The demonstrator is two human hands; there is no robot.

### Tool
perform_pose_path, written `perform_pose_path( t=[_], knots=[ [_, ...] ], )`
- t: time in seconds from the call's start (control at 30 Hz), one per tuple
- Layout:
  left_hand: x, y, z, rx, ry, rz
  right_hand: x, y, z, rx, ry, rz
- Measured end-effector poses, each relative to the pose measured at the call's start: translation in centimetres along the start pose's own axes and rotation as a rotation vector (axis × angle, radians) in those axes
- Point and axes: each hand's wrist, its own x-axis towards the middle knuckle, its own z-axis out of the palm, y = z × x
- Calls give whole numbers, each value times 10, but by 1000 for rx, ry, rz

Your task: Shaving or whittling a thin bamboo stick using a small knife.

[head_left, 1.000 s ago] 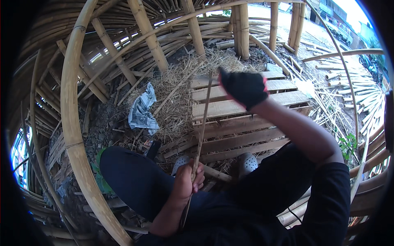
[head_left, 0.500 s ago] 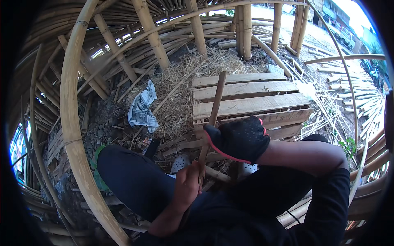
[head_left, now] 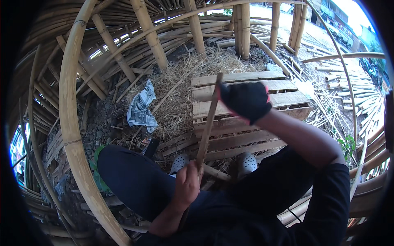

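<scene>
My bare left hand (head_left: 188, 186) is closed around the lower end of a long flat bamboo strip (head_left: 208, 129), low between my knees. The strip stands tilted, its upper end leaning away from me and slightly right. My right hand (head_left: 245, 100) wears a black glove with red edging. Its fingers are curled, and its thumb side meets the strip just below the top end. Whatever the gloved fingers enclose is hidden. Behind the strip lies a slatted wooden pallet (head_left: 287, 98), partly covered by the right hand and forearm.
Crumpled newspaper (head_left: 141, 106) lies on straw (head_left: 176, 106) left of the pallet. A dark object (head_left: 152, 147) is beside my left knee. A thick curved bamboo pole (head_left: 69, 102) arches close on my left. Bamboo posts (head_left: 242, 33) stand beyond, and cut bamboo pieces (head_left: 369, 106) lie right.
My gloved right hand has moved up and away along the strip, from its middle to near its top. The left hand keeps its hold in nearly the same place.
</scene>
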Motion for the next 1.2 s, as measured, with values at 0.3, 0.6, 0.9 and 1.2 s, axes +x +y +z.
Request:
perform_pose_path(
  t=[0.3,0.6,0.9,1.2],
  knots=[
    [-4,0,1,-155,-145,-103,12,119,0,141,-48,794],
    [-2,9,-7,-758,-644,-354,-45,-37,-41,337,104,-66],
    [9,-1,-10,-778,-555,-449,-11,40,15,-157,-59,-98],
    [-3,10,-5,-614,-579,-367,26,133,17,-64,-199,659]
  ],
)
